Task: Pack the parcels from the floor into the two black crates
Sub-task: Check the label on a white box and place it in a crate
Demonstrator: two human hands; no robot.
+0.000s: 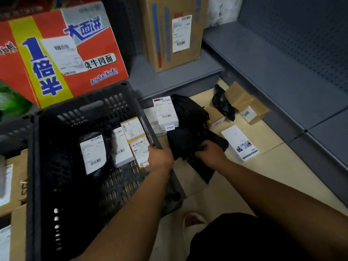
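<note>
Black bagged parcel, on the floor beside the crate, is gripped by curled fingers of the right hand; the left hand is seen at its rim, grip cannot be told; a lift over the wall is called for next.

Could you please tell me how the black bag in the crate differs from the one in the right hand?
The crate bag lies in the black crate; the floor bag lies outside it. The crate bag shows a white label, untouched; the floor bag shows none, gripped by the right hand. Both are black plastic.
</note>
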